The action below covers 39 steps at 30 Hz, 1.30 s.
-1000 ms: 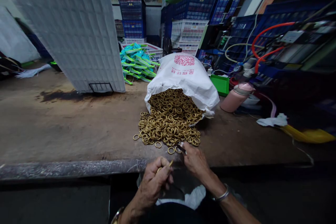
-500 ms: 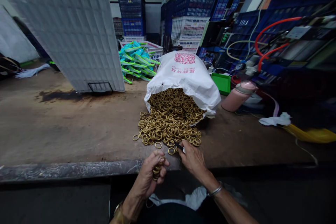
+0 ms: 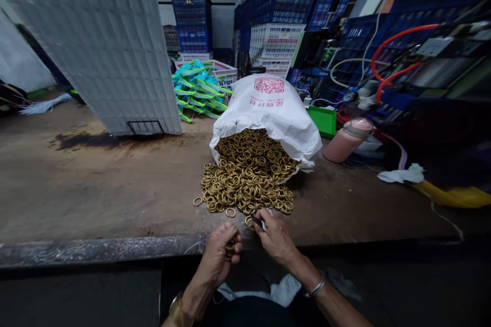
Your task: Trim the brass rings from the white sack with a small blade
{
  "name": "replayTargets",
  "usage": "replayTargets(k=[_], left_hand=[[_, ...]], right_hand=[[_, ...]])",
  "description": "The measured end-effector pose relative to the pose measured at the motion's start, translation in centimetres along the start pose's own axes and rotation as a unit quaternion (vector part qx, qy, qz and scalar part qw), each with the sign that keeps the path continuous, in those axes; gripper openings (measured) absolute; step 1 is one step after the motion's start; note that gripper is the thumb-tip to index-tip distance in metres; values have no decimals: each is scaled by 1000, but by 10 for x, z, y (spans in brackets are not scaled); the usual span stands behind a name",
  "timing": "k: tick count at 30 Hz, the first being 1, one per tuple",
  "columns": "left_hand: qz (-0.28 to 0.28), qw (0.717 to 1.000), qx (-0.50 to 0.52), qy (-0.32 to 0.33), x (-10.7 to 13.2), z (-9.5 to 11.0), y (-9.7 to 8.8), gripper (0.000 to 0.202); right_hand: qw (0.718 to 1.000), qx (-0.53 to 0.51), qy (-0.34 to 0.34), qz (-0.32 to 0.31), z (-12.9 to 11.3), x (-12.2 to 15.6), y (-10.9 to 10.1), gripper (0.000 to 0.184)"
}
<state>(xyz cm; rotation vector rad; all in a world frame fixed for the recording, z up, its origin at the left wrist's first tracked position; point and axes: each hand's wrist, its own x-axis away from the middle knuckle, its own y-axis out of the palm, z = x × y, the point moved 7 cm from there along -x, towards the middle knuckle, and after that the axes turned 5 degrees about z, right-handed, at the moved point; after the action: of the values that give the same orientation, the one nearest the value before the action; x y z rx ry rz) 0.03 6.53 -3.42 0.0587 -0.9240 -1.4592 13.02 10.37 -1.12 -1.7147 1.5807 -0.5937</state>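
Note:
Several brass-coloured rings are bunched in my left hand, whose fingers are curled round them at the table's front edge. My right hand is closed on a slim black tool; its exact kind is hard to make out. The tool's end is close to a loose ring at the near side of the heap. Beyond both hands, a heap of the same rings spills from the mouth of a white woven sack lying on its side. One single ring lies just in front of the heap.
The brown tabletop has a dark stain at left, beside a tall grey-white ribbed panel. Turquoise and green pieces are piled behind. To the right are a green tray, a pink bottle and red hoses. Crates are stacked behind.
My right hand has shifted slightly left and towards me with the black tool. My left fingers have closed further round the rings. The sack and heap look the same.

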Motion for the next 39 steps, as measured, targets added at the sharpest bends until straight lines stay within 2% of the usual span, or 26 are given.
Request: replayTargets(k=[4, 7, 14, 19, 25, 30, 34, 39], left_hand=[[9, 997, -69, 45, 1, 1, 2, 31], [5, 993, -91, 70, 2, 3, 3, 32], [45, 994, -75, 59, 2, 4, 0, 36], [26, 993, -92, 64, -1, 1, -1, 33], [14, 991, -118, 69, 0, 3, -3, 32], [3, 985, -160, 72, 0, 2, -1, 32], [35, 961, -246, 123, 1, 8, -4, 29], [48, 883, -382, 268, 8, 25, 3, 21]], right_hand=[[998, -40, -38, -29, -23, 5, 6, 12], [996, -46, -57, -44, -30, 9, 8, 15], [996, -63, -58, -6, -29, 8, -2, 19], [995, -74, -71, -11, -35, 7, 0, 19], [993, -97, -64, -3, -36, 6, 1, 6], [993, -98, -60, 2, -35, 6, 2, 5], [994, -104, -36, -11, -33, 5, 8, 7], [988, -140, 20, -57, -28, 3, 17, 26]])
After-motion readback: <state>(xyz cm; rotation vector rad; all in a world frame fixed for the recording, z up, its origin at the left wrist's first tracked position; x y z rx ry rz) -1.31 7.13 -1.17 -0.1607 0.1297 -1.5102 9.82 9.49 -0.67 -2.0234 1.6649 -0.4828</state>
